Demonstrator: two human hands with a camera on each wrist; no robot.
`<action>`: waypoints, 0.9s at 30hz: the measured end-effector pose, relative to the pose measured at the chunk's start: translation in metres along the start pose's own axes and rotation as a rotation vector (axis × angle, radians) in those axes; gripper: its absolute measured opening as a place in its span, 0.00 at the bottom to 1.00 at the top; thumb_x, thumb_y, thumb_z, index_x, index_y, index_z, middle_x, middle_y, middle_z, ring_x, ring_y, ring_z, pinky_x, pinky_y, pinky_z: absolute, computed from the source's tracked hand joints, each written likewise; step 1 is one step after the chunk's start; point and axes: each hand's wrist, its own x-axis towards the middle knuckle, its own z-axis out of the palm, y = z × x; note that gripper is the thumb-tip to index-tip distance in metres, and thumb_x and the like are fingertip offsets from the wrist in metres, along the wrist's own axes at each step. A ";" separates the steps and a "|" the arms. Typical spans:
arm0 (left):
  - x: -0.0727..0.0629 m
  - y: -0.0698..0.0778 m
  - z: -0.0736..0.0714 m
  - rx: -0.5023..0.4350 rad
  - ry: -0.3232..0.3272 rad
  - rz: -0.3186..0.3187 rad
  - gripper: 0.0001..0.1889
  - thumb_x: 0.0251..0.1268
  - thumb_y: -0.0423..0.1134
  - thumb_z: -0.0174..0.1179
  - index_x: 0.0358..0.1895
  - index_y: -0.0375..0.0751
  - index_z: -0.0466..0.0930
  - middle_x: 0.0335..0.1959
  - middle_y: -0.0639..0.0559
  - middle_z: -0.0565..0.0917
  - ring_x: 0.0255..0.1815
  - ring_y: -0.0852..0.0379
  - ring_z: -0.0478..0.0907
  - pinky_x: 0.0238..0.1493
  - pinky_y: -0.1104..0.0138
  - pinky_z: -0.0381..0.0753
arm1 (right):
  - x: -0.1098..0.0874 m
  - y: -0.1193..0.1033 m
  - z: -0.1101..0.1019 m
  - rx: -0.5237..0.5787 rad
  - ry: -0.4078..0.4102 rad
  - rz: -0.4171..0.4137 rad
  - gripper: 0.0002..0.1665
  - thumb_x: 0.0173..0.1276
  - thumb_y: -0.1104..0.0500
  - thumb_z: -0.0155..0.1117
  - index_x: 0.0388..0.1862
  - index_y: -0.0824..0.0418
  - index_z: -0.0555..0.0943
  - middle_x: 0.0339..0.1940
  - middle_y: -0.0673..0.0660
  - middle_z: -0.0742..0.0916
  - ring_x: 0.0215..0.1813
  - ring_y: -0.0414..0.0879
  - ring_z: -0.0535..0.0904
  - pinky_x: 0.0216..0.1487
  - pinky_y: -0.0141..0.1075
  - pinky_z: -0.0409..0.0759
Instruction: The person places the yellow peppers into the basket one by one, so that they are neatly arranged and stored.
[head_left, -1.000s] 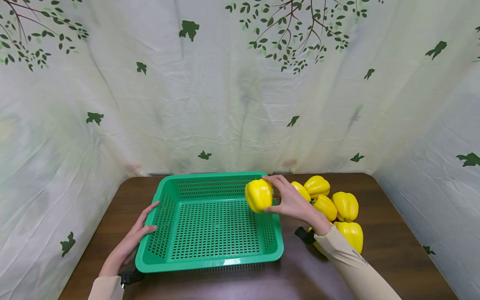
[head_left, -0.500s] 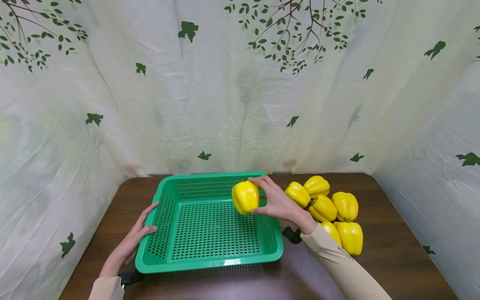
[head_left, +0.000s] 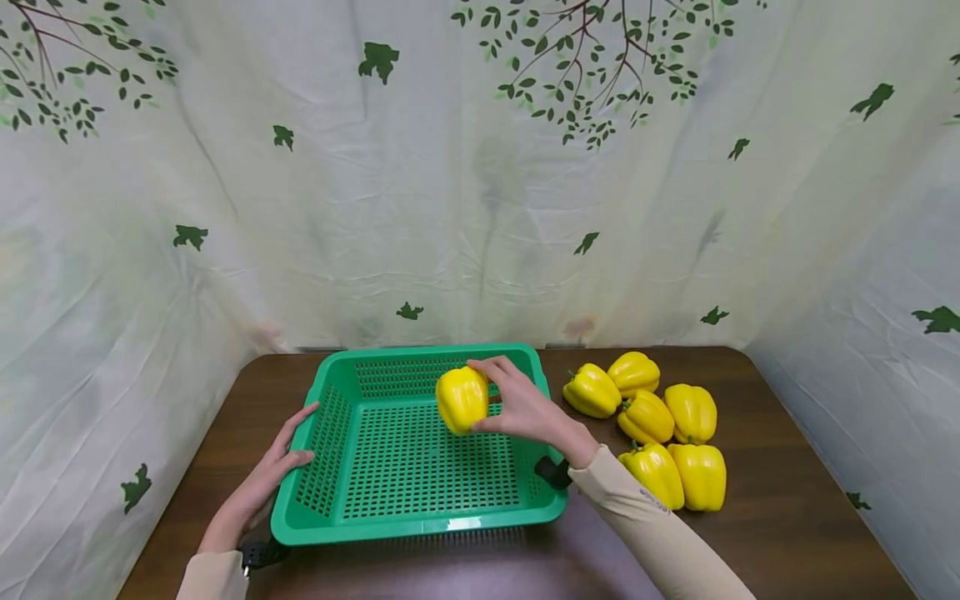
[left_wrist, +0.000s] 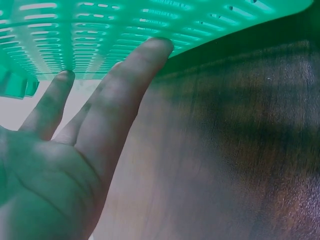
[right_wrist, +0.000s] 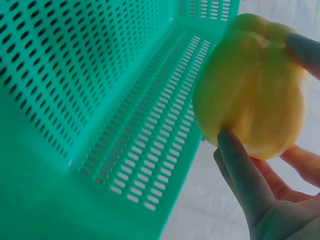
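Note:
A yellow bell pepper [head_left: 462,401] is in my right hand [head_left: 519,407], pinched between thumb and fingers above the green plastic basket [head_left: 420,527]. In the right wrist view the same pepper [right_wrist: 250,90] is seen up close, fingertips against its side, with the perforated basket wall beside it. My left hand [head_left: 262,475] holds the basket's left rim, thumb and a fingertip lying over the edge. From the left wrist view, straight fingers [left_wrist: 115,105] of that hand touch the slotted outside of the basket. No peppers show inside the basket.
Several yellow bell peppers [head_left: 646,417] lie grouped on the brown wooden table [head_left: 787,500], right of the basket. A light curtain [head_left: 480,208] printed with leaves and branches hangs behind and around the table.
My right hand has carried the pepper leftward from the basket's right rim to over its middle, uncovering more of the peppers on the right. The left hand and basket have stayed put.

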 end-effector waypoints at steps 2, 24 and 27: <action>0.000 0.000 0.000 0.002 0.004 -0.004 0.35 0.74 0.33 0.41 0.76 0.60 0.37 0.70 0.30 0.39 0.55 0.36 0.69 0.42 0.47 0.79 | 0.003 -0.002 0.005 0.002 -0.007 0.001 0.48 0.52 0.61 0.75 0.70 0.66 0.64 0.58 0.60 0.70 0.54 0.51 0.69 0.49 0.43 0.78; -0.001 0.002 0.002 0.033 0.020 0.000 0.34 0.74 0.35 0.41 0.76 0.59 0.36 0.71 0.32 0.38 0.57 0.31 0.64 0.43 0.47 0.78 | 0.030 -0.009 0.047 -0.034 -0.048 0.036 0.47 0.51 0.58 0.76 0.69 0.63 0.65 0.58 0.59 0.71 0.53 0.50 0.71 0.48 0.37 0.75; -0.001 0.001 0.002 0.031 0.019 0.003 0.34 0.74 0.35 0.41 0.76 0.58 0.36 0.71 0.32 0.38 0.58 0.31 0.64 0.43 0.47 0.78 | 0.034 -0.010 0.053 -0.033 -0.050 0.041 0.47 0.51 0.58 0.76 0.69 0.63 0.66 0.58 0.59 0.72 0.53 0.51 0.71 0.48 0.37 0.75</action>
